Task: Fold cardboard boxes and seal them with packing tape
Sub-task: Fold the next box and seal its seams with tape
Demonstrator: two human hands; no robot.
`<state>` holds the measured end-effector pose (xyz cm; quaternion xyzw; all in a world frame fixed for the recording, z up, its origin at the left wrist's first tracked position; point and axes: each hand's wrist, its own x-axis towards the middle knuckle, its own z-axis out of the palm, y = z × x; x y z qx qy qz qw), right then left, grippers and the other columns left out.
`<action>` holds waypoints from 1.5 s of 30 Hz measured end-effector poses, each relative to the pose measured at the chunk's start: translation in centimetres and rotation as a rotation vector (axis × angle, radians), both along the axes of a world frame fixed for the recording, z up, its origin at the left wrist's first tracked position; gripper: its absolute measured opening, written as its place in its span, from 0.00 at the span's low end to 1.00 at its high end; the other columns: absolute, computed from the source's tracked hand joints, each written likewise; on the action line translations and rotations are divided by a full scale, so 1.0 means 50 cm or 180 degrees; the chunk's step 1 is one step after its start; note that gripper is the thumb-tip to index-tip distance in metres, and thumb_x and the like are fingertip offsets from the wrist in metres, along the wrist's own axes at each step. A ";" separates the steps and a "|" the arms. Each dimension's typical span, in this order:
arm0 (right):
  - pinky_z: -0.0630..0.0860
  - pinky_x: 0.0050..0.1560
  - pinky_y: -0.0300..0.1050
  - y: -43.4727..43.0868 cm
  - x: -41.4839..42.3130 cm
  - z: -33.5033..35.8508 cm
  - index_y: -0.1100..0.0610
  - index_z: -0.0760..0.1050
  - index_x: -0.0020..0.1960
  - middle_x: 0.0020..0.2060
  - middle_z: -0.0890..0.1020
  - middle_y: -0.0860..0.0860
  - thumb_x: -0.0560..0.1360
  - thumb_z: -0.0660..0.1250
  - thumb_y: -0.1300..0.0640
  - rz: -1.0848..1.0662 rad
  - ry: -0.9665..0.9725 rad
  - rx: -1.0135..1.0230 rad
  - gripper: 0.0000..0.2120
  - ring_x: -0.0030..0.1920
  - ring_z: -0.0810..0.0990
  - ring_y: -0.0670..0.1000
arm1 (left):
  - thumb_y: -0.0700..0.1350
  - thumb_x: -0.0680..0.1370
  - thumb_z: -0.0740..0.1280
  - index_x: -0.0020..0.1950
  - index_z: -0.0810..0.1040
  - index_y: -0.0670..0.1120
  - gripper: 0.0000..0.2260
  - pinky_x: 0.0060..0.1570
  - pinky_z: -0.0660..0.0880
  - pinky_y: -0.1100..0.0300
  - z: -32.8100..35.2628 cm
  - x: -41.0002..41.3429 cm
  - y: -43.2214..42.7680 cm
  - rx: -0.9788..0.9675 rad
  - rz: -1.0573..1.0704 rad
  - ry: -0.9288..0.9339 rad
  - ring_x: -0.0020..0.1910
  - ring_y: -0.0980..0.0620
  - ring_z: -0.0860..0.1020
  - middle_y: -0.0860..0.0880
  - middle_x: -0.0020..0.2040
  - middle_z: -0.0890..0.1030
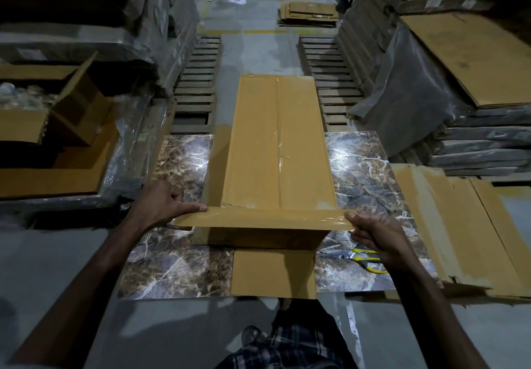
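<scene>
Worked over a marbled slab (184, 268) on the floor (71, 253). Had a long cardboard box (258, 138) lying lengthwise across it (clear tape (278, 144) down the top seam). Held a strip of brown tape (273, 219) taut across the box's near end, left hand (161, 204) pinching one end, fingers curled, right hand (379, 236) pinching the other. Had yellow-handled scissors (359, 256) lying on the slab, just beside the right hand.

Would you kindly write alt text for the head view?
The left hand and right hand stretch packing tape across the near end of a long cardboard box on a marble-patterned slab; yellow-handled scissors lie by the right hand.
</scene>
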<state>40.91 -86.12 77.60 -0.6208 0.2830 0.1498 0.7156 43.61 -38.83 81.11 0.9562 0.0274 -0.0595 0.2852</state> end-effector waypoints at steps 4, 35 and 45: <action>0.84 0.38 0.40 -0.001 0.001 -0.003 0.64 0.84 0.55 0.44 0.88 0.56 0.74 0.76 0.59 -0.0029 0.0023 -0.0013 0.12 0.36 0.86 0.48 | 0.69 0.60 0.76 0.27 0.76 0.41 0.31 0.31 0.69 0.59 -0.009 0.009 0.002 -0.0003 0.0068 0.0042 0.25 0.50 0.75 0.44 0.24 0.77; 0.81 0.48 0.47 0.034 -0.012 -0.050 0.52 0.81 0.59 0.46 0.86 0.49 0.77 0.74 0.55 -0.0116 0.0518 0.0277 0.11 0.46 0.82 0.52 | 0.55 0.66 0.84 0.23 0.69 0.47 0.26 0.29 0.65 0.61 -0.175 0.018 -0.024 -0.0420 0.0299 -0.0371 0.24 0.52 0.70 0.46 0.22 0.73; 0.66 0.74 0.51 0.093 -0.091 -0.088 0.50 0.72 0.76 0.73 0.75 0.46 0.85 0.57 0.42 -0.0934 -0.1099 -0.0529 0.23 0.74 0.72 0.48 | 0.54 0.66 0.84 0.23 0.70 0.47 0.25 0.29 0.65 0.61 -0.182 0.016 -0.029 -0.0566 0.0383 -0.0336 0.24 0.53 0.70 0.49 0.22 0.72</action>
